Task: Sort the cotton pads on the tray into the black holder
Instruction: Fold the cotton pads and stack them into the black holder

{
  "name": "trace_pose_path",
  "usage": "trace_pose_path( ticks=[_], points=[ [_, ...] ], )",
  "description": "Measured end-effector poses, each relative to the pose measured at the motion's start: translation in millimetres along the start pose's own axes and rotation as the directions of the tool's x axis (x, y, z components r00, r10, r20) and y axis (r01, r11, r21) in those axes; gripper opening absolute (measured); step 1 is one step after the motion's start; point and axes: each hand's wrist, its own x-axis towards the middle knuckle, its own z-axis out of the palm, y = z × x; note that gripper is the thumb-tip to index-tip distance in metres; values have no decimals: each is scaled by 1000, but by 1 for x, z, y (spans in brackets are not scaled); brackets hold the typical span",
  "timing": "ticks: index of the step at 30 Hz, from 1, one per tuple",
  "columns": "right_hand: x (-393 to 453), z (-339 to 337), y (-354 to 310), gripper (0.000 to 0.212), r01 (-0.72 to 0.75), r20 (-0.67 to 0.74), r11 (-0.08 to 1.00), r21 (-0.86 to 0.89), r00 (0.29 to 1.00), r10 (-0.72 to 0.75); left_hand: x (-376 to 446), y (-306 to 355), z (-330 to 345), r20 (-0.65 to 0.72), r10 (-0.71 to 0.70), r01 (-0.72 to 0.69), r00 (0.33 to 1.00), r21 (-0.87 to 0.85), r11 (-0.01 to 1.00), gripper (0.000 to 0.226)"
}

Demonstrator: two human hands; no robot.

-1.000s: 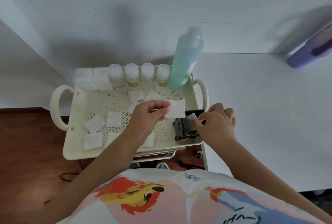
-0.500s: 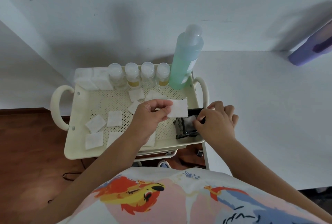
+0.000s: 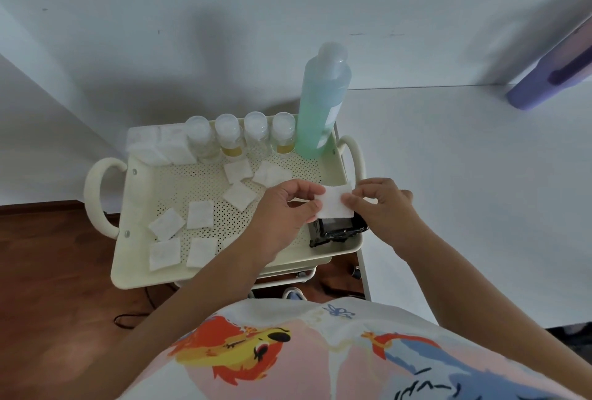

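A square white cotton pad [image 3: 334, 204] is held just above the black holder [image 3: 338, 229], which stands in the near right corner of the cream perforated tray [image 3: 144, 194]. My left hand [image 3: 282, 213] pinches the pad's left edge. My right hand [image 3: 384, 204] pinches its right edge. The pad and my hands hide the holder's top. Several loose cotton pads [image 3: 200, 214] lie flat across the tray's left and middle.
Along the tray's back edge stand several small clear bottles [image 3: 227, 138], a tall green bottle [image 3: 322, 101] and a stack of pads [image 3: 158, 145]. The tray has loop handles [image 3: 96, 197]. A white table [image 3: 464, 191] lies to the right, with a purple object [image 3: 554, 69] on it.
My left hand carried the pad rightward over the holder. My right hand left the holder and took the pad's right edge.
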Motion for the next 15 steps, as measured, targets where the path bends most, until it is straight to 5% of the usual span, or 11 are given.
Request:
trace_pose_path(
  ticks=[5,15],
  points=[
    [-4,1,7,19,64,-20,910,-409,997,-79,1,-2,-8,-54,185,-144,981,432,890,14],
    [3,16,-8,15,72,-87,750,-658,981,-171,3,-15,-13,63,232,-222,971,604,765,19]
  ],
)
